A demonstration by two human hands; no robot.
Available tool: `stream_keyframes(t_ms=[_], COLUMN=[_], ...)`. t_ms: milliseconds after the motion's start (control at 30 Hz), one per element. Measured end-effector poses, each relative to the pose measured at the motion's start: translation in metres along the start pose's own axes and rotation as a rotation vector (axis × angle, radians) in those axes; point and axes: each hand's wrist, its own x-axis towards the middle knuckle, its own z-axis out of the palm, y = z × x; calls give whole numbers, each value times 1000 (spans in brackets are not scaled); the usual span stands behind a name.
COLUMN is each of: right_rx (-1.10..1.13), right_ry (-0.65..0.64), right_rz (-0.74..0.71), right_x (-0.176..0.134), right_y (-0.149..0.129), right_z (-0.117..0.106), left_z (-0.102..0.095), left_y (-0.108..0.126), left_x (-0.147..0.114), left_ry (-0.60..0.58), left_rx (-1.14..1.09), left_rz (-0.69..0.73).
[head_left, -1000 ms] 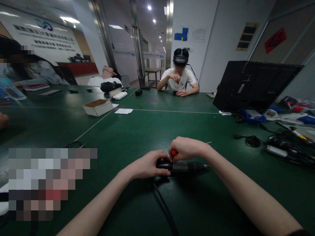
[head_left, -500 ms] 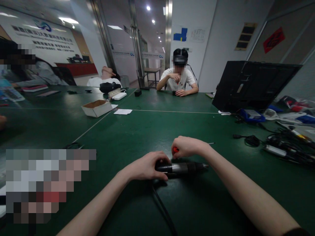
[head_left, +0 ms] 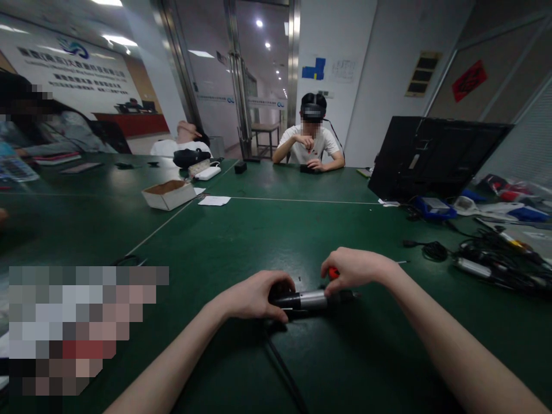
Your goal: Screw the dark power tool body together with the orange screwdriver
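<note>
A corded electric screwdriver [head_left: 313, 299], black with a silver band, lies on the green table with its pointed tip to the right. My left hand [head_left: 259, 293] is wrapped around its black rear end. My right hand [head_left: 356, 268] is closed around the red handle of a hand screwdriver [head_left: 333, 272]; its thin shaft sticks out to the right behind my wrist. The right fingertips are at the electric screwdriver's front part; whether they touch it I cannot tell. A tiny dark piece [head_left: 299, 280] sits just behind the silver band. The black cord [head_left: 282, 362] runs toward me.
A white open box [head_left: 169, 198] and papers [head_left: 214, 200] lie farther off. At right are a black monitor [head_left: 435, 158] and tangled cables with tools [head_left: 487, 264]. A person with a headset [head_left: 313, 141] sits opposite; other people are at left. A blurred patch covers the lower left.
My right hand has moved to the right with the red screwdriver, its fingers now at the electric screwdriver's front. The tiny dark piece has come into view. My left hand keeps its hold.
</note>
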Motion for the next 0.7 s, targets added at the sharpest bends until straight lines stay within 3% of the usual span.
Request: stream_keyframes(t_ms=[133, 267, 400, 533, 700], right_rx=[-7, -48, -35, 72, 96], right_ry=[82, 225, 311, 433, 590], right_rz=[33, 175, 339, 601, 883], right_x=[-23, -48, -89, -150, -229], right_y=[-12, -23, -8, 45, 159], right_z=[30, 65, 99, 136, 171], left_z=[3, 5, 4, 4, 8], left_y=[1, 2, 3, 2, -2], left_x=[1, 1, 0, 1, 6], left_ry=[22, 49, 127, 189, 244], left_rx=[-5, -2, -41, -30, 146], left_rz=[22, 55, 78, 76, 68])
